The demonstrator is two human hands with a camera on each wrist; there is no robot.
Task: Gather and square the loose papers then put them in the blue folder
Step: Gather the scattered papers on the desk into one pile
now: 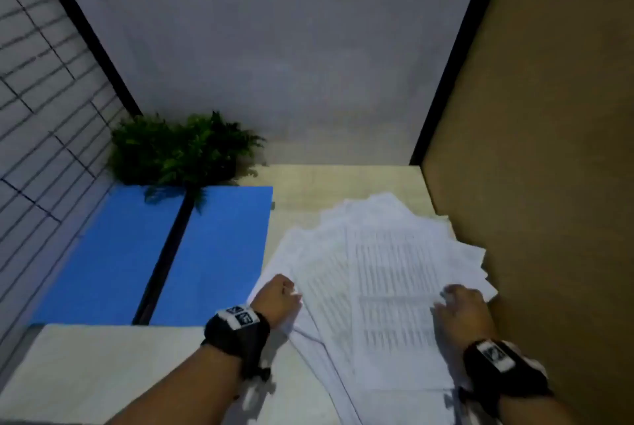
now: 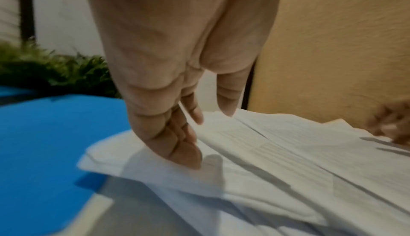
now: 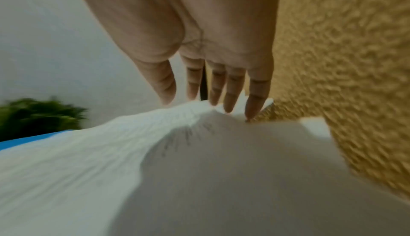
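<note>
The loose papers lie fanned out on the right part of the desk, with their right corners close to the brown partition. The blue folder lies open and flat just to the left of them; in the left wrist view one paper corner reaches over its edge.

The left hand is at the left edge of the fan. Its fingers are curled and their tips press on the top sheets, while the thumb stays apart, so I judge it is gathering, not yet pinching. The right hand lies on the right side, with its fingers nearly straight, a little spread, the tips touching the paper.

Such sheets are light, thin and soft, and they slide easily one over another (the sheets bulge upward in the right wrist view). A grip in the middle would only bend them. I think it is better to push both long edges inward with flat palms, then hold the stack at its two sides and tap it upright on the desk. The danger is that single sheets slip out or a corner folds against the partition.
</note>
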